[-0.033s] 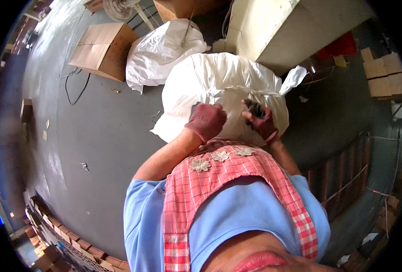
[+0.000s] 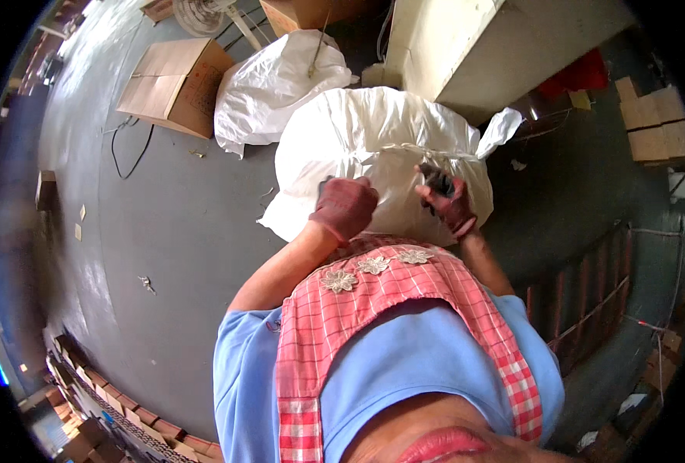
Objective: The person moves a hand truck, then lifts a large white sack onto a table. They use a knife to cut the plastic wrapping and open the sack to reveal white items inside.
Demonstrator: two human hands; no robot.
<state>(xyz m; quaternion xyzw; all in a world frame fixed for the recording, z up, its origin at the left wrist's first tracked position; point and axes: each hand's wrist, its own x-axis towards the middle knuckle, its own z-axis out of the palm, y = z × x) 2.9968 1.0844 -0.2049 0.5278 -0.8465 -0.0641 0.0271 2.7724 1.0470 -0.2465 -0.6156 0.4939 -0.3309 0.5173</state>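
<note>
"What is seen at the far left?"
"A cardboard box (image 2: 165, 81) is set on the grey floor (image 2: 188, 231), with a white bag (image 2: 280, 85) placed just beside it."
"And the left hand (image 2: 348, 207)?"
"It is covered by a maroon glove and curled into a fist, knuckles up, over the near side of a large white sack (image 2: 381, 116)."
"How is the sack placed?"
"It is spread in front of and below both hands, close to the apron (image 2: 304, 339), and is crossed by a pale tie (image 2: 450, 155)."
"The right hand (image 2: 446, 199)?"
"It is held half-curled over the sack, fingers bent; whether anything is gripped by either hand cannot be told."
"Farther right?"
"The sack's gathered end (image 2: 501, 133) is pointed outward, and stacked cardboard (image 2: 655, 127) is seen beyond."
</note>
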